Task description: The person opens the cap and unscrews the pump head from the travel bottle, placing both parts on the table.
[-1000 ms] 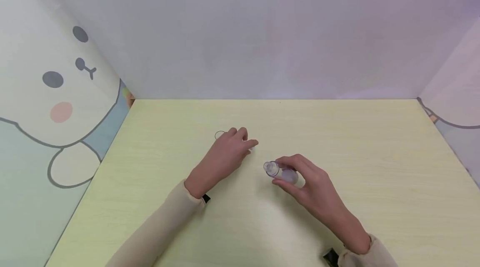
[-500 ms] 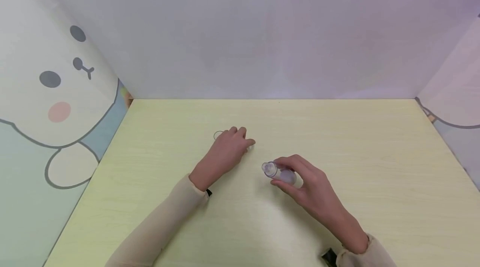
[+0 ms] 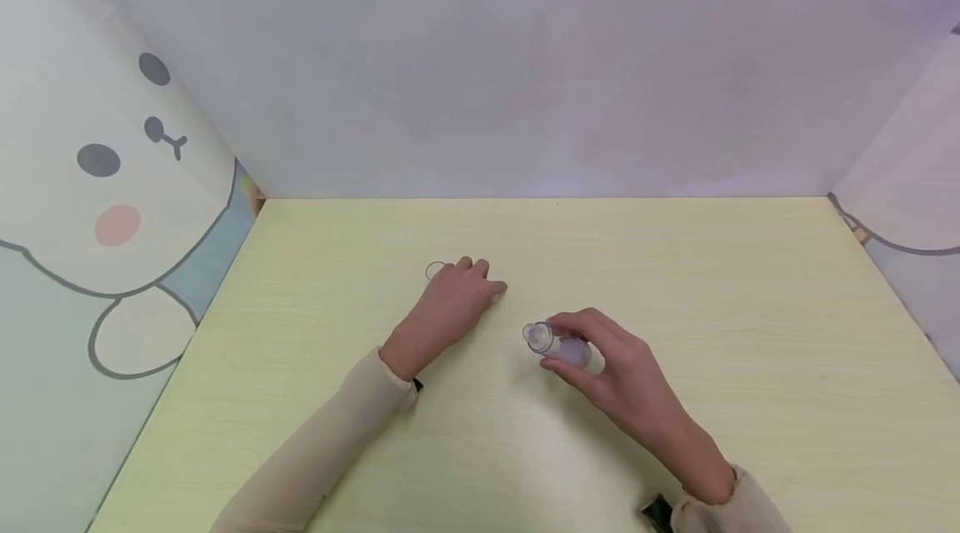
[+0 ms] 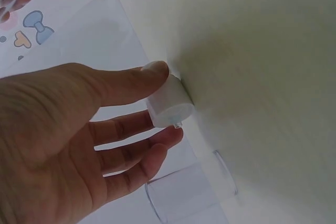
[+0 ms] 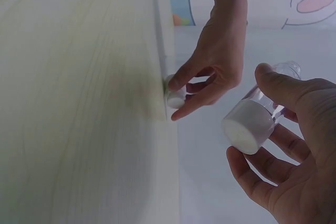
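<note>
My left hand [image 3: 453, 297] is low over the table, mostly hiding what it holds in the head view. In the left wrist view, thumb and fingers pinch a short white cylindrical piece [image 4: 170, 103] with a small clear nub, at the tabletop. Beyond those fingers stands a clear open cylinder [image 4: 186, 192]; its rim [image 3: 435, 270] peeks out behind the left hand in the head view. My right hand [image 3: 626, 366] grips a small clear bottle [image 3: 558, 344] above the table, tilted. The right wrist view shows its white base [image 5: 249, 127] and clear neck end.
The pale wooden table [image 3: 750, 308] meets a plain whitish back wall [image 3: 525, 67]. A side panel [image 3: 52, 208] printed with a cartoon animal rises at the left, and another [image 3: 915, 208] at the right. A dark wrist device [image 3: 657, 511] sits by the right sleeve.
The left fingers have drawn slightly back to the left around the white piece. The right hand holds the bottle in nearly the same place, apart from a slight shift of the whole head view.
</note>
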{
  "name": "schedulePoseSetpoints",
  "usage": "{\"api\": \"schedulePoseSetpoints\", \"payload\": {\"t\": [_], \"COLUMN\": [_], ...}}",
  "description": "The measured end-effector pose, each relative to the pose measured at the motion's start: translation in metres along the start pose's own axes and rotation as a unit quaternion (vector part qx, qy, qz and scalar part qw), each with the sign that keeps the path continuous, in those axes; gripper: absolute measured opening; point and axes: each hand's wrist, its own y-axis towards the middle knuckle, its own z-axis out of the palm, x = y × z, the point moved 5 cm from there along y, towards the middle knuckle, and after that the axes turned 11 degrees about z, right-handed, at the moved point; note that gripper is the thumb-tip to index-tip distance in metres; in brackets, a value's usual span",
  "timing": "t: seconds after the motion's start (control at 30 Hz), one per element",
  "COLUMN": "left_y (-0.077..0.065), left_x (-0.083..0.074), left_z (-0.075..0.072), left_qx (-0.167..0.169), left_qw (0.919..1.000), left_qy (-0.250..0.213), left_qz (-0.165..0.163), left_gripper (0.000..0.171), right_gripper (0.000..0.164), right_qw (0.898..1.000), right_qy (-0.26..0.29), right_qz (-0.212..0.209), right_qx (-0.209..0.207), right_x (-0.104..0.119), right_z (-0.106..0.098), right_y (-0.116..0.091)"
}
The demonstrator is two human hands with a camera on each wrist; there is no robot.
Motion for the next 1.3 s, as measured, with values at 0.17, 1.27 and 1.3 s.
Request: {"api": "schedulePoseSetpoints", "payload": {"t": [0.17, 1.27, 1.3], "left_y": [-0.001, -0.044, -0.045], "left_x": [0.000, -0.008, -0.009], "left_z": [0.002, -0.018, -0.019], "left_qx": [-0.013, -0.138, -0.136], "left_qw": [0.9999, 0.9902, 0.9905], "left_qy": [0.002, 0.015, 0.015], "left_qz": [0.001, -0.007, -0.007], "left_gripper": [0.018, 0.021, 0.024], "right_gripper": [0.057, 0.043, 0.043], "right_qw": [1.000, 0.994, 0.993], "right_qy": [-0.002, 0.010, 0.006], "right_qz": [-0.012, 0.110, 0.112], "right_qx": [-0.012, 0.024, 0.025], "right_x": [0.000, -0.040, -0.041], "right_z": [0.000, 0.019, 0.019], "right_y": [0.001, 0.032, 0.033]}}
